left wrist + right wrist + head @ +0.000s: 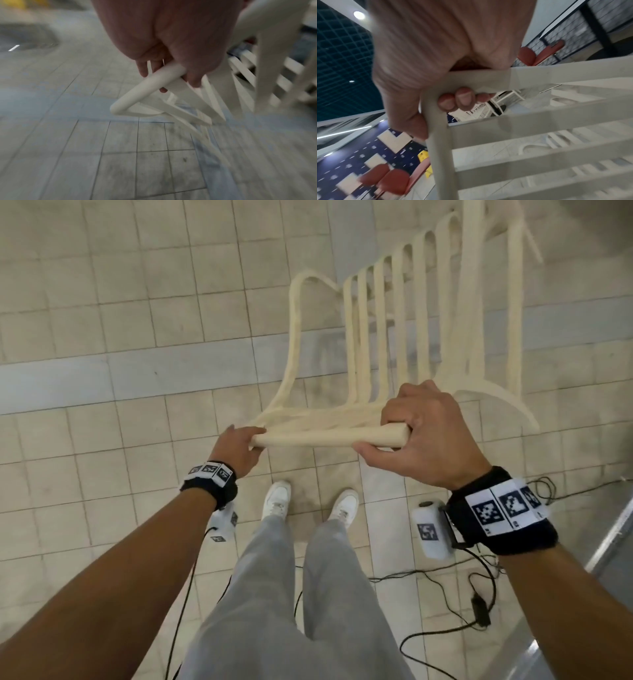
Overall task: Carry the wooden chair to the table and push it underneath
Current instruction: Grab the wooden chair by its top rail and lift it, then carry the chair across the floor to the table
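both hands are wrapped around the top rail (325, 436) of the wooden chair (404, 337). right hand (424, 433) has the rail's right end, fingers curled over the top and thumb running underneath, pretty solid hold. in the right wrist view you can see the fingertips (464, 98) hooked through the gap under the rail right at the corner of the backrest. left hand (239, 446) grips the other end, at about 9 o'clock from the right one, fingers curled round the rounded corner of the rail, which shows up clearly in the left wrist view too.

the chair itself is cream coloured and tipped forward away from the person, its slatted back running from the hands up toward 1 o'clock in the head view. it's blurry so i can't tell if the legs are touching the tiled floor (120, 302) or not.

directly below the rail, at 6 o'clock, are the person's white sneakers (277, 498) and grey trousers (270, 594). both wrists have black bands with printed marker tags (503, 508). black cables (479, 604) trail over the floor at about 5 o'clock.
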Motion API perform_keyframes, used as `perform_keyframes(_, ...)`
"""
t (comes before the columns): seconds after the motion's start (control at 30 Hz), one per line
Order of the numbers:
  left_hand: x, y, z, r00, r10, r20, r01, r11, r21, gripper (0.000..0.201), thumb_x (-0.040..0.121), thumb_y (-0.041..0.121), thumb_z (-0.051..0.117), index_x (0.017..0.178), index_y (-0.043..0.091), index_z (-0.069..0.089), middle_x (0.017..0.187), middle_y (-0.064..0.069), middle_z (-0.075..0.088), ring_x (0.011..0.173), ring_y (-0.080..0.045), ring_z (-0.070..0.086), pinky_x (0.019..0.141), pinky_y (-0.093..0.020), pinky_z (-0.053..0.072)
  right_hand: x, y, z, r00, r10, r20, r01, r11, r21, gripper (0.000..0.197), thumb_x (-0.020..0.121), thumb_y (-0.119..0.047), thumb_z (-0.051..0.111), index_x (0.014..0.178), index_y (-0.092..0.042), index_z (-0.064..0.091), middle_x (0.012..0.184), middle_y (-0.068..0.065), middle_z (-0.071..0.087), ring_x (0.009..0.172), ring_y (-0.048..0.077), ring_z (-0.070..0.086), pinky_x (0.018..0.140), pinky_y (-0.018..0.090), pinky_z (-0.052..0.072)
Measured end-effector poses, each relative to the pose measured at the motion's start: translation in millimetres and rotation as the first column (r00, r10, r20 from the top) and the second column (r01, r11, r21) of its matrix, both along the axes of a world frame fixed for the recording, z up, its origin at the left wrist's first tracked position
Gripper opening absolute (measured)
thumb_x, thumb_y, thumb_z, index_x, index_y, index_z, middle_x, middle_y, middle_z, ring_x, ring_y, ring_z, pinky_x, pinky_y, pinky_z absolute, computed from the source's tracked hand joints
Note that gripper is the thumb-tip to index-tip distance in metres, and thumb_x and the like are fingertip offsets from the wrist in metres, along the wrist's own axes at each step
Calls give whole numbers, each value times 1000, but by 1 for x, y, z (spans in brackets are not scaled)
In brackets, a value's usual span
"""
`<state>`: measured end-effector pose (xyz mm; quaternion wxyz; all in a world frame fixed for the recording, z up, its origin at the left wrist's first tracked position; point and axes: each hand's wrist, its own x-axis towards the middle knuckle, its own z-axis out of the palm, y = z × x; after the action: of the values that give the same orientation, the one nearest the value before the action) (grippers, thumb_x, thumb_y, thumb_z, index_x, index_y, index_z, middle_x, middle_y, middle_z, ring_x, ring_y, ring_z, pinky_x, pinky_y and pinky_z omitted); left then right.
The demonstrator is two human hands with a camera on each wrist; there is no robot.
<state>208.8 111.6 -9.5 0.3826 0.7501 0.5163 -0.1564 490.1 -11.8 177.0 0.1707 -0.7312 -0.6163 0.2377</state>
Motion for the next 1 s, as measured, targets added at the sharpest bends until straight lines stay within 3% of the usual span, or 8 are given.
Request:
perform_keyframes(0.13,8,12,29,989,-143,33,139,983,117,36,89,18,77,125,20,77,112,-16,81,99,-42,74,93,-48,60,16,-34,11,984,-149,-99,148,989,-13,44,66,-54,84,56,-18,61,55,-9,47,60,7,43,67,19,30)
perform_keyframes(0.27,37,19,77,957,-275,90,243,932,268,39,81,39,70,115,26,81,100,-9,84,89,-40,76,82,-48,61,48,-87,37,919,-330,-218,328,944,-44,43,67,-50,86,66,-14,63,65,1,58,69,23,54,64,33,44)
perform_keyframes(0.33,56,17,97,921,-355,162,291,901,323,48,76,49,58,109,25,83,91,-8,84,80,-38,77,76,-47,62,63,-113,47,867,-428,-256,428,902,-57,37,69,-42,87,75,-11,68,76,4,62,75,23,59,68,30,48)
perform_keyframes(0.5,115,-3,130,821,-533,204,417,805,423,47,77,60,57,97,26,83,73,-3,80,70,-33,75,68,-40,59,97,-189,59,798,-592,-108,585,806,-92,36,77,-43,78,98,-15,70,94,-1,69,87,16,65,78,25,51)
perform_keyframes(0.6,147,-21,140,778,-610,153,500,747,438,39,81,66,74,97,32,82,71,1,77,70,-27,73,66,-36,56,107,-230,50,750,-660,-54,653,750,-101,41,77,-47,75,104,-15,71,96,-1,71,90,18,66,81,29,52)
perform_keyframes(0.7,172,-37,148,759,-648,55,571,705,420,44,80,73,68,97,34,79,64,4,71,64,-23,67,65,-35,55,114,-264,34,673,-738,-48,721,669,-180,44,74,-49,78,107,-20,71,98,-3,72,92,15,67,79,25,52)
perform_keyframes(0.83,202,-67,157,699,-715,-4,647,630,430,44,81,73,69,94,32,78,49,12,43,58,-20,52,60,-31,42,119,-303,8,566,-823,-39,791,556,-256,49,67,-55,81,105,-26,72,90,-10,69,86,7,64,80,30,54)
perform_keyframes(1.0,227,-89,151,641,-766,-45,692,553,464,41,82,68,72,97,30,80,50,12,39,58,-21,50,60,-29,35,120,-332,-22,469,-879,-84,832,472,-291,53,69,-51,82,112,-22,71,93,-2,71,79,10,66,63,15,49)
